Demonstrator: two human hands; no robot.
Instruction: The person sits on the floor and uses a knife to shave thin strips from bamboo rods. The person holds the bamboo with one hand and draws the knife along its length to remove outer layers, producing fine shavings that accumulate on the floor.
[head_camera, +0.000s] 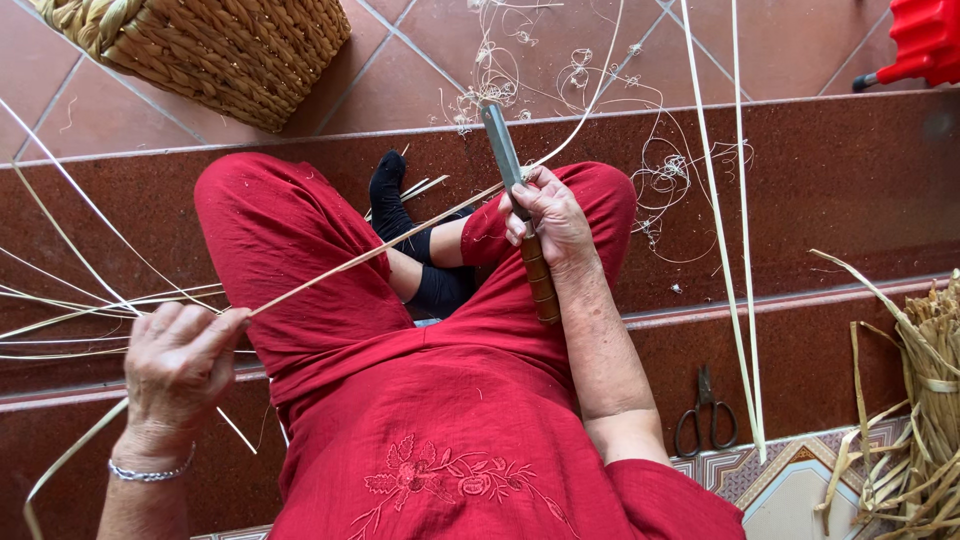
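My right hand (548, 212) grips a knife (503, 150) with a grey blade and a brown wooden handle, blade pointing away from me over my right knee. A long thin cane strip (370, 252) runs from under the blade diagonally down to my left hand (178, 362), which pinches its near end above my left thigh. Beyond the knife the strip curves off across the tiles. I sit on a step in red clothes with black socks, legs crossed.
A woven basket (215, 45) stands at the top left. Loose cane strips (80, 300) lie at the left, and two long ones (740, 280) at the right. Curly shavings (660, 170) litter the step. Black scissors (706, 415) lie lower right, beside dried fibre bundles (915, 400). A red plastic object (925, 40) is top right.
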